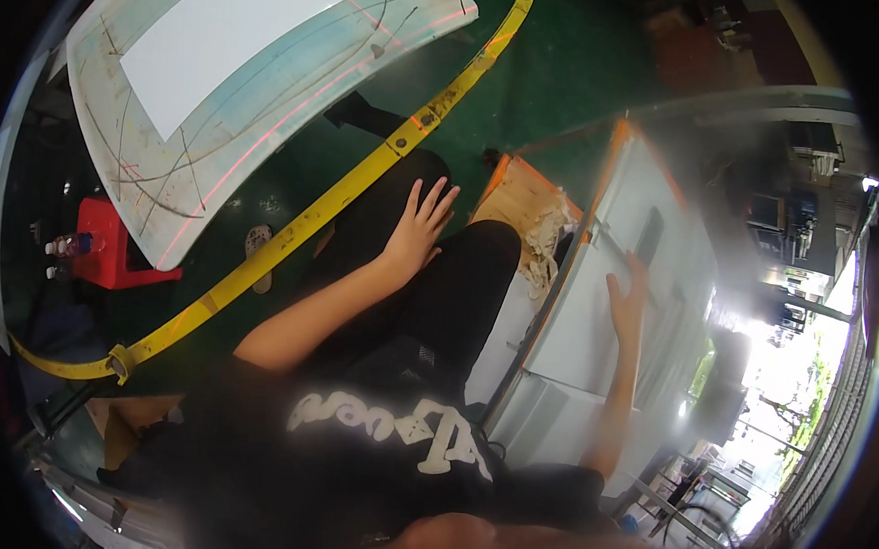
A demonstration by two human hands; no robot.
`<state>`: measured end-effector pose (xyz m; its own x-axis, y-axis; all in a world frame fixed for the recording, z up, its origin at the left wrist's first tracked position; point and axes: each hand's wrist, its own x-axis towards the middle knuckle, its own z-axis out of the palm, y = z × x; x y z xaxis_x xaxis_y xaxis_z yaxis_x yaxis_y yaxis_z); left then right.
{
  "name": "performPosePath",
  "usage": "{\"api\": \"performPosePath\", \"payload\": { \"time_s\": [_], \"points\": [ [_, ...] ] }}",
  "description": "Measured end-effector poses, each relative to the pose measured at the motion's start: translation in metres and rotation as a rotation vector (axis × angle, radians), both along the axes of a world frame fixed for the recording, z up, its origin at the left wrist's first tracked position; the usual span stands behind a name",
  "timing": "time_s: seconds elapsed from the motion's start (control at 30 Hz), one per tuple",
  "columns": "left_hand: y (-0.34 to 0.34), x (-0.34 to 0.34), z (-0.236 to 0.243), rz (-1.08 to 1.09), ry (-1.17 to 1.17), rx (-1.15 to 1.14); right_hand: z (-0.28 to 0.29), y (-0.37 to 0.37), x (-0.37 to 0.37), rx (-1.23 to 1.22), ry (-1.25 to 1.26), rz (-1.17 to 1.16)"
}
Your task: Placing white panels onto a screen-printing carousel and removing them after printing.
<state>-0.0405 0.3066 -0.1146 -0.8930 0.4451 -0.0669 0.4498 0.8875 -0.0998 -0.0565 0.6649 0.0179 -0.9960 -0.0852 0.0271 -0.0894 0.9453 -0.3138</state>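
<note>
My left hand (422, 230) rests over my dark-trousered knees with its fingers spread and nothing in it. Out to the right, my right hand (628, 296) lies on a stack of white sheets (572, 308), thumb and fingers apart. Just beyond its fingertips is a flat dark grey strip (646, 235); whether the fingers touch it I cannot tell. Ahead to the left stands a large curved, pale panel (259, 186) with dark drawn lines and red laser lines across it. A plain white sheet (225, 49) lies on that panel.
A yellow curved rail (296, 233) runs between me and the panel. At the left, a red stool (106, 253) carries plastic bottles (71, 245). An open box with crumpled paper (542, 241) sits between my knees and the white stack. The floor (572, 95) is green.
</note>
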Motion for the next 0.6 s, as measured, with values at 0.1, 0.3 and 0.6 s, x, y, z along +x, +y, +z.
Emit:
{"api": "performPosePath", "payload": {
  "time_s": [0.1,0.3,0.6],
  "points": [
    [0.007,-0.004,-0.004,-0.012,0.020,-0.070,-0.027,0.011,0.008,0.005,0.046,-0.009],
    [0.015,-0.007,-0.003,-0.037,-0.007,-0.175,-0.041,-0.004,0.019,0.134,-0.150,0.013],
    [0.016,-0.014,-0.025,-0.096,0.050,-0.298,-0.044,-0.016,0.013,0.087,-0.176,0.033]
  ]
}}
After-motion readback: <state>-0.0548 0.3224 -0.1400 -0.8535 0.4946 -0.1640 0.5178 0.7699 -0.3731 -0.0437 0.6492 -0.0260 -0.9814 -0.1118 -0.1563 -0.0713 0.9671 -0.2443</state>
